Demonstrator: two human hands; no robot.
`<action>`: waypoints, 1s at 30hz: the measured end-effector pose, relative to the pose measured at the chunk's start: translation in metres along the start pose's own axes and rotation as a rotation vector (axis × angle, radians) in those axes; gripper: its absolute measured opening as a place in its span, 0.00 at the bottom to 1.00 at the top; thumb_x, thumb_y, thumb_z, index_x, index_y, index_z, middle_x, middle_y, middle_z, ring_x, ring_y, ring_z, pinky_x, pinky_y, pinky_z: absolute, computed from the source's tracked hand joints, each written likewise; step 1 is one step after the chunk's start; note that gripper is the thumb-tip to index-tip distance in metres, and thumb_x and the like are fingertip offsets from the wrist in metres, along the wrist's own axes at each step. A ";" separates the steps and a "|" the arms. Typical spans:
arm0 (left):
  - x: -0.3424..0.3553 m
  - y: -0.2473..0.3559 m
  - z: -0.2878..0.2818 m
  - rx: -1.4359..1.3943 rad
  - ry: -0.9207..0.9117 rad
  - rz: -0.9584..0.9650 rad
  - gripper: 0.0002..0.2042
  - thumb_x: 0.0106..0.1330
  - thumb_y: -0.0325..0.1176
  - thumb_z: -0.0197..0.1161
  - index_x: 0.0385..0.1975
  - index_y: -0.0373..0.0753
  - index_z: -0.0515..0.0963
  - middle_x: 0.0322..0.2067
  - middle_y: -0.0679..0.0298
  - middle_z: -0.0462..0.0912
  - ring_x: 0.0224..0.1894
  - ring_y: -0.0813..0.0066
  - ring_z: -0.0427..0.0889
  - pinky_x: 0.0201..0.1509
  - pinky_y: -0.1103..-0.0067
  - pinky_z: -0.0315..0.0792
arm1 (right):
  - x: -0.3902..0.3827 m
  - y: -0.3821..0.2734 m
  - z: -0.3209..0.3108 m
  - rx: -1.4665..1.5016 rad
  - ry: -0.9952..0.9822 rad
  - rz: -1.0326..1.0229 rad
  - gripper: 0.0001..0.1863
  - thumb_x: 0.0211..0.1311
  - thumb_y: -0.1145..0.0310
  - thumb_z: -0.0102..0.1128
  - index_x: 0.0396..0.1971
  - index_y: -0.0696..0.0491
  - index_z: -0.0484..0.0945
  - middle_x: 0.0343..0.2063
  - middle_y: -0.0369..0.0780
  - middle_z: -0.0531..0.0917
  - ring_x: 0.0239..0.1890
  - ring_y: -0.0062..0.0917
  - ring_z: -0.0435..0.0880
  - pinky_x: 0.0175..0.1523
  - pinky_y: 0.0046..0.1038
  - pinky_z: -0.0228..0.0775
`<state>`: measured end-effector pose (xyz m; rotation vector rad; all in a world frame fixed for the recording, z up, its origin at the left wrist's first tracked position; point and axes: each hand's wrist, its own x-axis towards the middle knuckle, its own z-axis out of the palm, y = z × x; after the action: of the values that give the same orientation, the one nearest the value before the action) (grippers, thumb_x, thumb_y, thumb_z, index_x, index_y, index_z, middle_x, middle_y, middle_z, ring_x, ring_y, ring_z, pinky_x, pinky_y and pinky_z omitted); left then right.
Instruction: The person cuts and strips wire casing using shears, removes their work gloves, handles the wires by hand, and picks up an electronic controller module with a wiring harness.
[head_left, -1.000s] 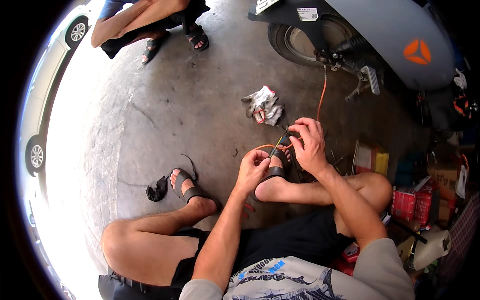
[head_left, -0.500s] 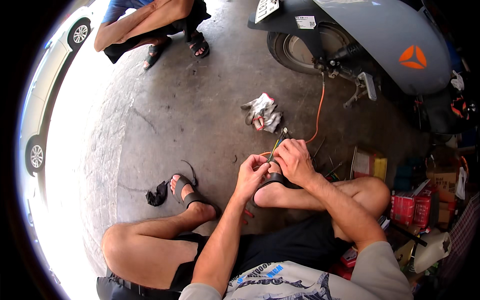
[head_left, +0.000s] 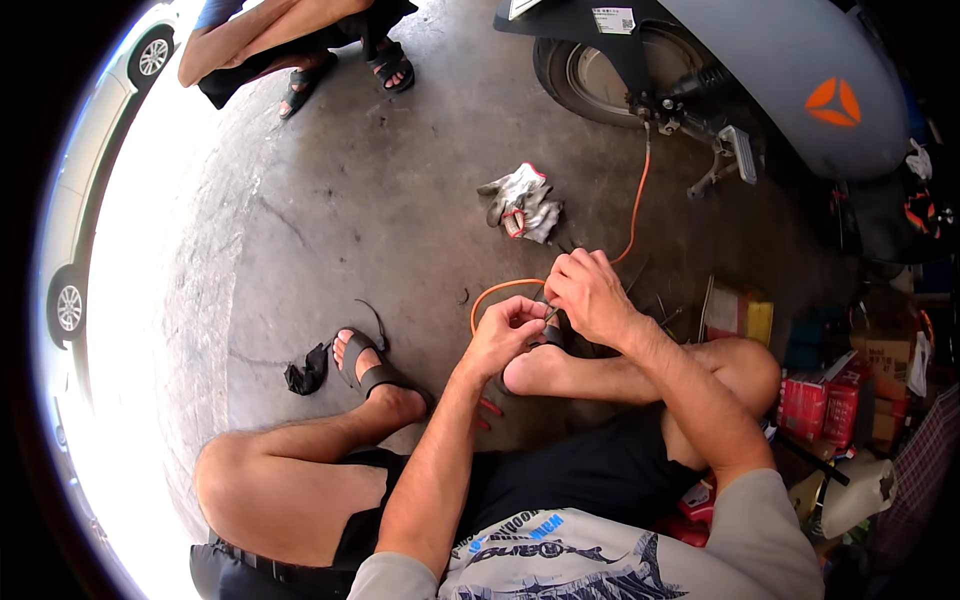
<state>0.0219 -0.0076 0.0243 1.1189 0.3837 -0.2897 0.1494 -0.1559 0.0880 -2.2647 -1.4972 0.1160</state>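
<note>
At far left, a white car (head_left: pixel 98 215) stands outside, beyond the concrete floor (head_left: pixel 370 220). To its right, at the upper edge, a co-worker (head_left: pixel 275 40) is positioned low with forearms crossed, wearing dark open sandals. A crumpled black scrap (head_left: pixel 306 373) lies on the floor, just beside the person's left foot (head_left: pixel 362 360). An orange cable (head_left: pixel 641 187) forms a loop above the left hand (head_left: pixel 503 338); part of its run is hidden behind the hands. The left hand is narrowed to a pinch — thumb and forefinger hold a thin dark wire (head_left: pixel 551 313) over the right foot. Gray-and-white gloves (head_left: pixel 525 205) with red edging lie in a heap on the floor, above and well apart from the wire. The right hand (head_left: pixel 585 295) is at the wire's upper end, palm down, fingertips drawn together; whether they grip the wire cannot be told. From behind this hand, the orange cable rises to the hub area of the rear wheel (head_left: pixel 592 75) of a gray scooter (head_left: pixel 780 70) bearing an orange emblem. At right, near the bent right knee, stand red packages (head_left: pixel 805 408), then a cardboard box (head_left: pixel 888 368) — both beside an off-white container (head_left: pixel 855 500).
</note>
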 end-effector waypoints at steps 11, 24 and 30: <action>0.000 0.004 0.008 0.150 -0.042 0.002 0.04 0.69 0.30 0.60 0.36 0.36 0.75 0.29 0.69 0.79 0.31 0.83 0.81 0.32 0.83 0.74 | 0.001 0.005 -0.006 0.066 -0.238 0.024 0.04 0.51 0.71 0.67 0.24 0.49 0.80 0.32 0.35 0.77 0.44 0.30 0.75 0.51 0.34 0.63; 0.008 -0.014 0.003 0.128 0.120 0.099 0.06 0.68 0.30 0.61 0.35 0.36 0.73 0.27 0.69 0.77 0.27 0.83 0.79 0.28 0.85 0.72 | -0.003 0.007 -0.006 0.141 0.027 0.091 0.04 0.52 0.76 0.63 0.27 0.53 0.78 0.34 0.36 0.78 0.41 0.34 0.76 0.49 0.37 0.66; 0.006 -0.002 0.010 0.099 0.115 0.056 0.04 0.68 0.27 0.60 0.35 0.33 0.75 0.29 0.65 0.80 0.29 0.82 0.79 0.33 0.82 0.76 | -0.007 -0.004 -0.003 0.094 0.067 0.008 0.08 0.46 0.77 0.67 0.27 0.53 0.78 0.35 0.37 0.77 0.44 0.34 0.76 0.59 0.40 0.65</action>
<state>0.0275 -0.0175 0.0238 1.2448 0.4428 -0.1974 0.1441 -0.1621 0.0914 -2.1795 -1.4189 0.1095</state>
